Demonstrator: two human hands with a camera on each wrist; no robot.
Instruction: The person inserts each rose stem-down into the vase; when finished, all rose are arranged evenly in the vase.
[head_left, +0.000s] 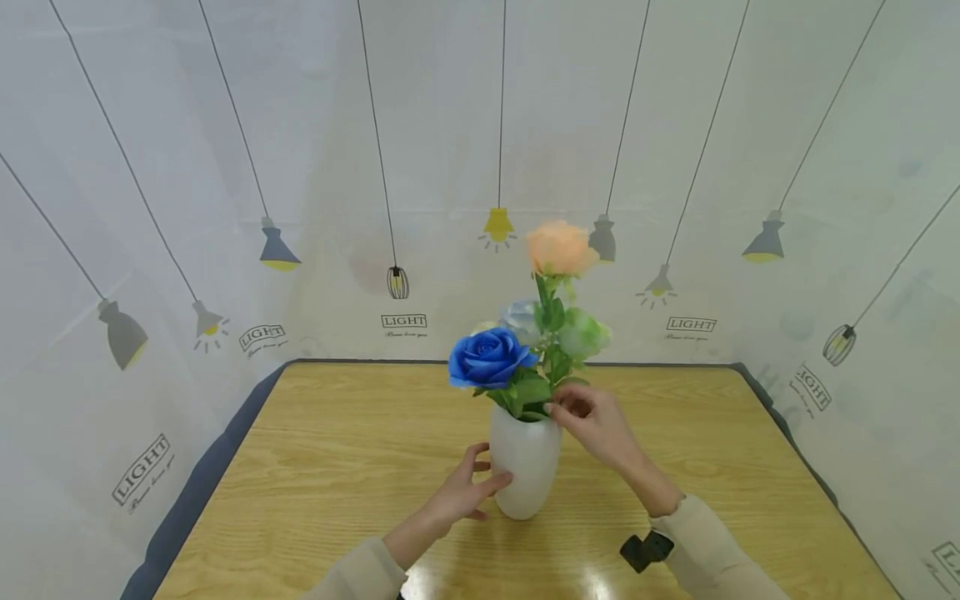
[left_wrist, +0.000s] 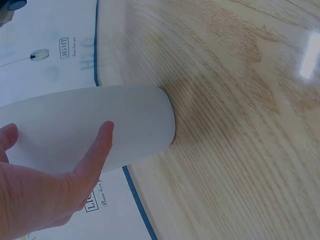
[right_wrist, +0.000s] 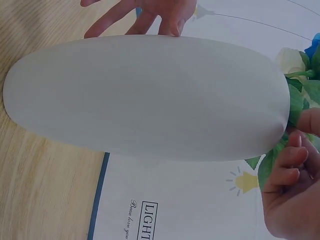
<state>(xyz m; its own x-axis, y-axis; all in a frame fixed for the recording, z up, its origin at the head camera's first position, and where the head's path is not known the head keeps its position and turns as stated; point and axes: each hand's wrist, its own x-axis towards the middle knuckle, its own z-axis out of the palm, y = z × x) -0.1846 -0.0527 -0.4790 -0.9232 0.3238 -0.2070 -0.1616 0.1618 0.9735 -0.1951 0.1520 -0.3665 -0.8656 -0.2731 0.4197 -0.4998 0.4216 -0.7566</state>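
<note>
A tall white vase [head_left: 525, 475] stands upright on the wooden table and holds several artificial flowers. Among them are a blue rose [head_left: 487, 358], a taller peach flower [head_left: 561, 248], a pale blue flower [head_left: 521, 318] and a green-white flower [head_left: 583, 333]. My left hand [head_left: 465, 487] touches the vase's left side, its thumb lying straight and its other fingers spread. At the right of the rim, my right hand [head_left: 596, 421] has curled fingers and pinches greenery; leaves [right_wrist: 295, 100] partly hide exactly which stem it holds.
The wooden table [head_left: 337, 467] has a dark blue edge. White sheeting [head_left: 450, 125] printed with hanging lamps surrounds it at the back and sides. A small black device [head_left: 647, 550] sits by the right sleeve.
</note>
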